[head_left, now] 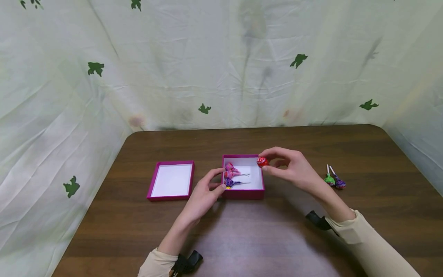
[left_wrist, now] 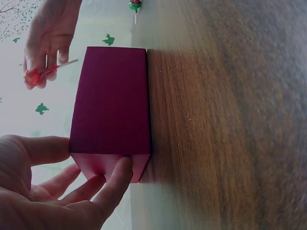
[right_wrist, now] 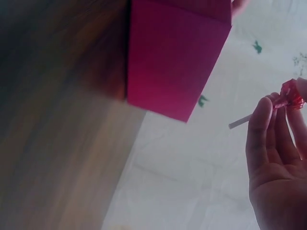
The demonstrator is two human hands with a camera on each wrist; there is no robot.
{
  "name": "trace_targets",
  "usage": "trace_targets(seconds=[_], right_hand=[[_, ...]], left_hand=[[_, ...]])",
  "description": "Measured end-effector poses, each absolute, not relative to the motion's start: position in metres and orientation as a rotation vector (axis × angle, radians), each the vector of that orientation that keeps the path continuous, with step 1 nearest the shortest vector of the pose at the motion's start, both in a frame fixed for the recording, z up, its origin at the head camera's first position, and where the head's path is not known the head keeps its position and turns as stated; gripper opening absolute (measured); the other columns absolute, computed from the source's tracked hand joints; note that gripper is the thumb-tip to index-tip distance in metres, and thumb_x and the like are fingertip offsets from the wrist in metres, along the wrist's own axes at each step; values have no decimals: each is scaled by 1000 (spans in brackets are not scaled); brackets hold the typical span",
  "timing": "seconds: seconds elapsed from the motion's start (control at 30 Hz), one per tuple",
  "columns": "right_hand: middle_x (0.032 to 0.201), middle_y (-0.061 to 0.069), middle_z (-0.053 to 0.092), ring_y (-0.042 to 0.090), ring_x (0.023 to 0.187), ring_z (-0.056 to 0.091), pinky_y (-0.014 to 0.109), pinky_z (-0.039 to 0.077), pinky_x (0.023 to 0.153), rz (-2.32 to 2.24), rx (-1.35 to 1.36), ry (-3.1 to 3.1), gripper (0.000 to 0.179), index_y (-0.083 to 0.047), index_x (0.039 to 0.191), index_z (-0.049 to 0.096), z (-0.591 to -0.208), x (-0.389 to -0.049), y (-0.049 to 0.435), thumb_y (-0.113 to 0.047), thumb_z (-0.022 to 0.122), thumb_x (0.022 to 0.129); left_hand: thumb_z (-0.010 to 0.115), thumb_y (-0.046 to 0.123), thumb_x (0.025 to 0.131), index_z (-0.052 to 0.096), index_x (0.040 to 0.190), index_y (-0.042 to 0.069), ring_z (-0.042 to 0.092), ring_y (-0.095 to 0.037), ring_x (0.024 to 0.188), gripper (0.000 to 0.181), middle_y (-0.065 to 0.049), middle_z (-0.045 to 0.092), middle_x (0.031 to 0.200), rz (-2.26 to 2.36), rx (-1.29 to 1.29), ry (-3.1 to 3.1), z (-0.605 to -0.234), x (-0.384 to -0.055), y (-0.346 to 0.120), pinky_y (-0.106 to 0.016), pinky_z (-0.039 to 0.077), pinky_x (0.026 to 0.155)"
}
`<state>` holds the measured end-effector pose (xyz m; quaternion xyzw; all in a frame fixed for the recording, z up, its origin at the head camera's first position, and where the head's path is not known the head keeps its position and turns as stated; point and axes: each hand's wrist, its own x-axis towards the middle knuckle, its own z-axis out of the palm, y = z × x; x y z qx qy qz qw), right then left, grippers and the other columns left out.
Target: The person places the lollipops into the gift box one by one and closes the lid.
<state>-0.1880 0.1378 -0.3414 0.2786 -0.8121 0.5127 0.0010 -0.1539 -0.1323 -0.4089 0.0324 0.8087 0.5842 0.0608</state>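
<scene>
A red-wrapped lollipop [head_left: 262, 161] is pinched between the thumb and fingers of my right hand [head_left: 294, 167], over the right rim of the magenta box [head_left: 243, 194]. Its white stick points toward the box in the right wrist view. Inside the open box, pink lollipops [head_left: 231, 174] and a purple one [head_left: 230, 182] lie along the left wall, sticks pointing right; a bit of yellow shows below them. My left hand [head_left: 204, 196] rests against the box's left side, thumb and index finger at the rim; in the left wrist view other fingers [left_wrist: 117, 184] press the side wall.
Left of the box lies its magenta lid [head_left: 172, 181], white inside facing up. A green lollipop [head_left: 329, 179] and a purple lollipop [head_left: 340, 183] lie together on the brown table [head_left: 263, 238] at the right. Behind hangs a pale curtain [head_left: 207, 69] with green leaf shapes.
</scene>
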Motion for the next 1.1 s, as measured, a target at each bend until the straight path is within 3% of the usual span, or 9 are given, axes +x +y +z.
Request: trace_targets(seconds=[0.33,0.57,0.83,1.1], right_hand=[[104,2,69,17,92,63,43,51,85,1633,1053,-2514,26,-4,113,68,-339,-193,114,-5,73,88],[103,-8,68,12,88,63,33,52,78,1575,1095,-2551,23,-21,111,69,-376,-223,107,-23,75,89],[97,-8,67,13,87,63,42,52,79,1454,1070,-2639,23,-18,109,69,-390,-234,97,-19,76,87],[98,-6,67,11,86,61,41,53,81,1350,1077,-2683,28,-11,113,69,-396,-239,90,-15,77,86]], left_hand=[[61,11,95,54,139,17,60,-32,114,45,-12,53,138,1733,60,2458,-409,-155,-131,-42,53,79],[61,11,95,53,139,17,60,-32,114,45,-12,53,138,1728,67,2455,-409,-155,-131,-42,53,79],[61,10,95,53,140,16,61,-31,113,45,-13,53,138,1752,76,2435,-410,-155,-131,-41,53,79],[61,11,95,54,139,17,61,-30,113,45,-12,54,137,1738,87,2450,-407,-154,-131,-42,53,79]])
